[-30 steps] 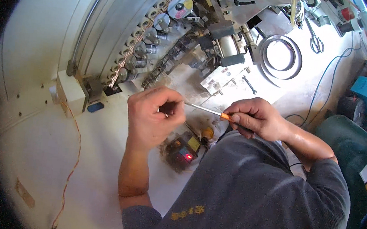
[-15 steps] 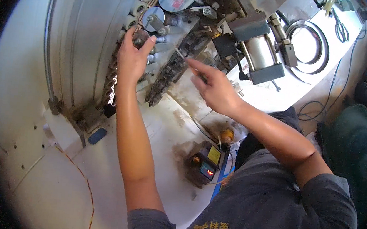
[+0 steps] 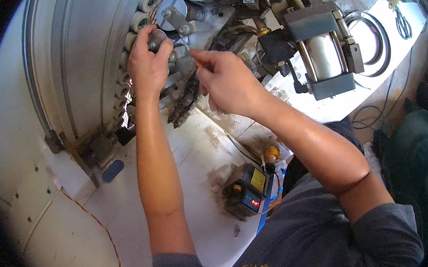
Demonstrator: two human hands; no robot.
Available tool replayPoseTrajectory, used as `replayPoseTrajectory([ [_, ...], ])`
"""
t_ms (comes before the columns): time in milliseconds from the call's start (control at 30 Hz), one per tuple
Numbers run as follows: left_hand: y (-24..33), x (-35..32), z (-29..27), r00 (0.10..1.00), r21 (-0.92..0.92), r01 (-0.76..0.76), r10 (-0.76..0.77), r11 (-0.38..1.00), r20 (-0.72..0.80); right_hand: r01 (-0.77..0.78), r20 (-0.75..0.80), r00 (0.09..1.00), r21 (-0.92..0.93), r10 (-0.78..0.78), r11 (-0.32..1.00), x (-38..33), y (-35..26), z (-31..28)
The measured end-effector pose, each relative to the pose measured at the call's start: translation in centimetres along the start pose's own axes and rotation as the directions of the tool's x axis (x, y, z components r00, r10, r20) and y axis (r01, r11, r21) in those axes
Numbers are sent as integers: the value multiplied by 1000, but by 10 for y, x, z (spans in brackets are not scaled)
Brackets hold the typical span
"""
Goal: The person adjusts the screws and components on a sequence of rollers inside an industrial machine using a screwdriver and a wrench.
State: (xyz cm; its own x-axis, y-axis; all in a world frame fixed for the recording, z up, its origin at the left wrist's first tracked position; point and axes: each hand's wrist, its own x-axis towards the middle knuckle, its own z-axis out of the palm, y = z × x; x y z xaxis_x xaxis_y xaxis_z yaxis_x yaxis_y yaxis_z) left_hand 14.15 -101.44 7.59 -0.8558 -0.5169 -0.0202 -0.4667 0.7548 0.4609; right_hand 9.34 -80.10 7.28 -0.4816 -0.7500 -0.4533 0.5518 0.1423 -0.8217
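My left hand (image 3: pixel 148 72) is closed round a small round metal disc (image 3: pixel 157 36) on the machine, thumb on one side and fingers on the other. My right hand (image 3: pixel 231 81) grips a screwdriver with a thin metal shaft (image 3: pixel 184 43); a bit of orange handle shows at the fingers. Its tip points at the metal fittings beside the disc, but I cannot tell whether it touches. Just above stands a larger silver disc (image 3: pixel 173 7) with a metal link arm (image 3: pixel 177 21) across it.
A row of pale rollers (image 3: pixel 148 0) runs along the curved grey metal housing (image 3: pixel 92 46) at left. Right of my hands is a pneumatic cylinder (image 3: pixel 322 55). A black box with a red display (image 3: pixel 247 192) stands on the white surface. Black rings (image 3: pixel 379 46) lie at the far right.
My right hand has moved left, bringing the screwdriver close to my left hand and the disc. The left hand stays on the disc. The whole view has shifted slightly.
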Motion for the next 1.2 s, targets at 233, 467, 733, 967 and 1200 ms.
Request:
replayPoseTrajectory([
  [233, -3, 0, 2, 996, 33, -74, 75, 997, -38, -43, -20, 999, 5, 43, 999, 6, -2, 3],
  [467, 0, -1, 1, 998, -1, -18, 17, 1000, -52, -58, -23, 998, -21, 57, 998, 11, 20, 7],
  [733, -2, 2, 2, 998, 6, 15, -15, 1000, -54, 166, -85, 979, -198, -186, 966, 11, 23, -1],
  [967, -1, 2, 2, 1000, -50, 8, -9, 999, -26, 138, -96, 983, -174, -156, 975, 2, 19, 0],
  [1200, -3, 1, 2, 999, -36, -44, 43, 998, -21, 179, -104, 973, -211, -205, 961, 11, 23, 1],
])
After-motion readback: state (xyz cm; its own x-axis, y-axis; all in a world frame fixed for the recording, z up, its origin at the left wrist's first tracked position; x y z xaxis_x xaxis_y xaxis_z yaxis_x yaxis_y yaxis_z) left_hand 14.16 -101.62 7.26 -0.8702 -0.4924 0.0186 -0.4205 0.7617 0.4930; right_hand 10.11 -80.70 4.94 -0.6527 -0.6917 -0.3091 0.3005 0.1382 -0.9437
